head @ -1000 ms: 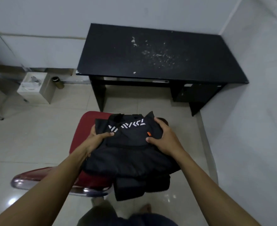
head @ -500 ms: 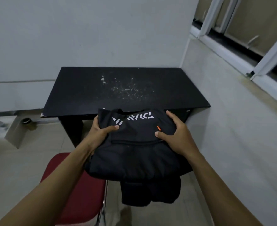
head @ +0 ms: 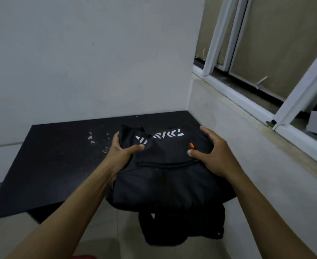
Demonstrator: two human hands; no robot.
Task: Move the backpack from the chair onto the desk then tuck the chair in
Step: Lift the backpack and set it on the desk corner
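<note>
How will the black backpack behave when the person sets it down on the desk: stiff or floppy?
Probably floppy: the backpack creases under the left hand and right hand, and its straps dangle below. It will likely slump flat on the desk, so loose straps may hang off the edge.

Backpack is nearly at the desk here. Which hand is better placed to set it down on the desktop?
Neither alone: both grip the backpack. The left hand is slightly better placed, being over bare desk, while the right hand is at the desk's wall-side end. Straps hang below the front edge.
</note>
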